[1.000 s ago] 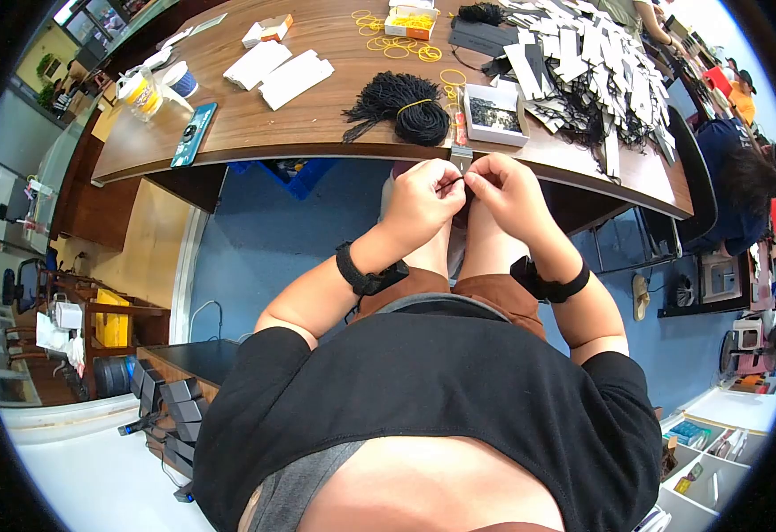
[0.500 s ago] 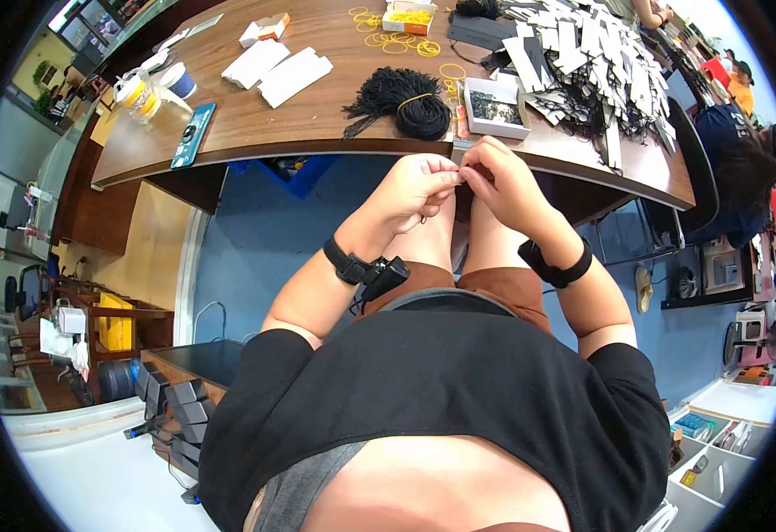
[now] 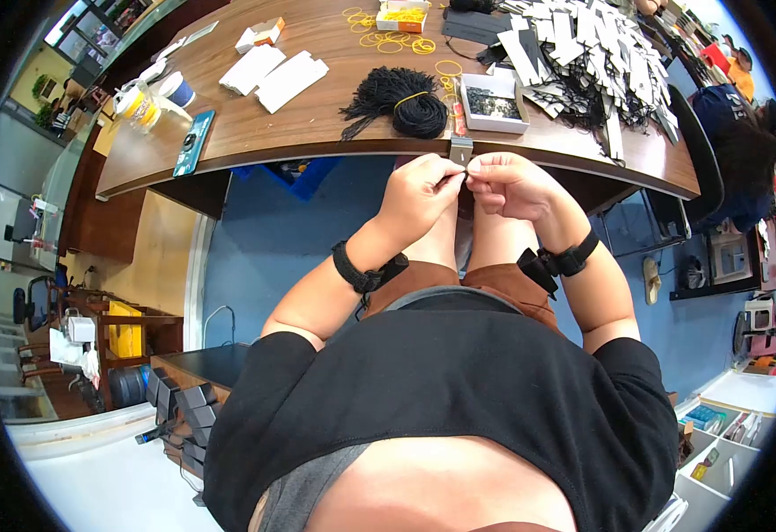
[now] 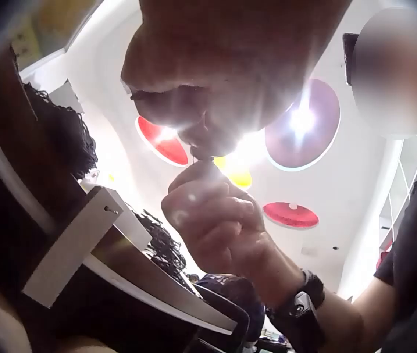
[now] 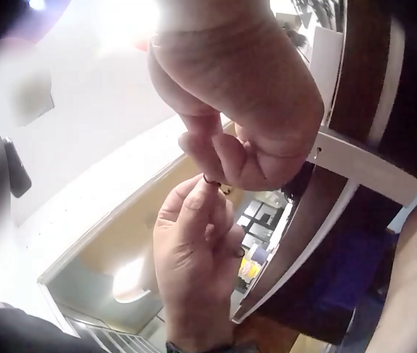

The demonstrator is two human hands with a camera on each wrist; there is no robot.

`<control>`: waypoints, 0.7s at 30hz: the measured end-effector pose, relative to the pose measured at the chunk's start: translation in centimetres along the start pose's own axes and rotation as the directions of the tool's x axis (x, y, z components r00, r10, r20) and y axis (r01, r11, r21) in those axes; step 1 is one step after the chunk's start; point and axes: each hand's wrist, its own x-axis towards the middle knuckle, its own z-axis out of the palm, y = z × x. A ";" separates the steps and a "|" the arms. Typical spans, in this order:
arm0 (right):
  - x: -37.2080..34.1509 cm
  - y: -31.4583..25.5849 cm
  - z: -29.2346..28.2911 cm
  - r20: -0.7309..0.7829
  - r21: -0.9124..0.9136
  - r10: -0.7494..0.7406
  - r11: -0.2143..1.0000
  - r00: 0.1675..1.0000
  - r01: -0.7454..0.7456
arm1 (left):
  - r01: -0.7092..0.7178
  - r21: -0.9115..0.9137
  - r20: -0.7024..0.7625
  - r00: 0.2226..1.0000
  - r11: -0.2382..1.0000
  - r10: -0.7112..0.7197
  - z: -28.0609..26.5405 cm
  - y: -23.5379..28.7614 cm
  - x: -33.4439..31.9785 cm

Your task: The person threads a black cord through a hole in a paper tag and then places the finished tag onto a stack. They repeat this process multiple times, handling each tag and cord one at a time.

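Observation:
My left hand [image 3: 416, 202] and right hand [image 3: 519, 188] meet fingertip to fingertip in front of the table edge, over the lap. Between them, thumbs and forefingers pinch a short piece of thin black cord [image 5: 210, 180], mostly hidden by the fingers. The right hand's other fingers curl in toward its palm. Just beyond the fingertips, a flat grey strip [image 3: 462, 151] sticks out over the table edge; in the left wrist view this strip [image 4: 76, 246] has a small hole near one end. A bundle of black cords [image 3: 419, 113] tied with a yellow band lies behind the left hand.
On the table [image 3: 344, 44] are an open white box [image 3: 494, 105], a large pile of white and black tags [image 3: 583, 66], yellow rubber bands [image 3: 397, 42], white cartons [image 3: 290, 80], a phone [image 3: 194, 144] and cups [image 3: 178, 89]. A blue crate [image 3: 295, 177] sits below.
The right hand has turned, its curled fingers now showing toward me, and has come down slightly. The left hand has shifted a little. Both keep their fingertips together at the cord.

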 end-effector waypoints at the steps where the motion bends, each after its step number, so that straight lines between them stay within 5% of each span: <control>1: 0.0 0.0 0.0 0.025 0.034 0.012 0.999 1.000 -0.012 | 0.021 -0.050 0.001 1.000 0.999 -0.021 0.0 0.0 0.0; 6: 0.1 0.7 -0.1 0.101 0.153 0.040 0.987 0.994 -0.055 | 0.200 -0.284 0.055 0.980 0.938 -0.192 0.5 -0.4 -0.2; 13: 0.2 2.3 -0.6 0.263 0.374 0.111 0.904 0.958 -0.207 | 0.275 -0.543 0.127 0.961 0.793 -0.246 1.0 0.2 -0.1; 17: 0.0 2.5 0.0 0.220 0.309 0.115 0.934 0.969 -0.181 | 0.337 -0.621 0.194 0.941 0.708 -0.277 1.1 0.2 0.1; 18: -0.1 2.7 0.4 0.208 0.313 0.085 0.938 0.974 -0.148 | 0.360 -0.638 0.217 0.932 0.681 -0.290 1.2 0.1 0.1; 21: -0.5 2.6 1.9 -0.231 0.054 -0.253 0.961 0.940 0.272 | 0.332 -0.609 0.171 0.942 0.720 -0.290 1.4 -0.7 0.1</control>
